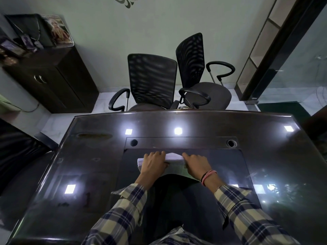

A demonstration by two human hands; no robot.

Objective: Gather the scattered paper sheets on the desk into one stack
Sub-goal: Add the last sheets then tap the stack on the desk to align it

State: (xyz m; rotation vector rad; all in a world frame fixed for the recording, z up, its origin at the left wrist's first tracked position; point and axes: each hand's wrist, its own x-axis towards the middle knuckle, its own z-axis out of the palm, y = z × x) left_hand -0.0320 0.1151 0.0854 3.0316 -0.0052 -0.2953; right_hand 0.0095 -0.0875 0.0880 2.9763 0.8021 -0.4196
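Observation:
A white stack of paper sheets [174, 160] lies on the dark glossy desk [92, 174], in the middle of its inset panel. My left hand [154, 164] lies over the stack's left part, fingers pointing away from me and thumb at its near side. My right hand [196, 165] covers the stack's right end, fingers bent over the top edge. Both hands hide most of the paper; only the centre strip and the left corner show. No other loose sheets are visible on the desk.
Two black mesh office chairs [152, 80] stand beyond the desk's far edge. A dark cabinet [53, 80] with clutter on top stands at the back left. Two round cable holes [134, 142] sit in the desk behind the stack. A glass partition is on the right.

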